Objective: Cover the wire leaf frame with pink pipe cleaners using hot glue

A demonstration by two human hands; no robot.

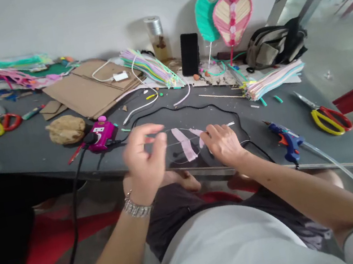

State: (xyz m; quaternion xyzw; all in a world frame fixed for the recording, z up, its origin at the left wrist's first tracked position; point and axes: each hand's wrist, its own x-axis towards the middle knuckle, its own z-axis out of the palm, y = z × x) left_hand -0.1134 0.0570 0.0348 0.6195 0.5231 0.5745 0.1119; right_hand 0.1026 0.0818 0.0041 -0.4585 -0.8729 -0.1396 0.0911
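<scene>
Pink strips [183, 143] on wire oval [174, 148], long axis sideways; right hand [223, 144] pinching oval; left hand [144, 162] grip unclear.

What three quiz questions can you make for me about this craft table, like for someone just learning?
1. True or false: the silver metal link bracelet is on the person's right wrist.
2. What colour are the flat strips lying across the thin clear oval loop?
3. Which lies closer to the blue plastic glue gun: A) the scissors with yellow and red handles, or B) the brown cardboard sheets?

Key: 1. False, it is on the left wrist. 2. Pink. 3. A.
</scene>
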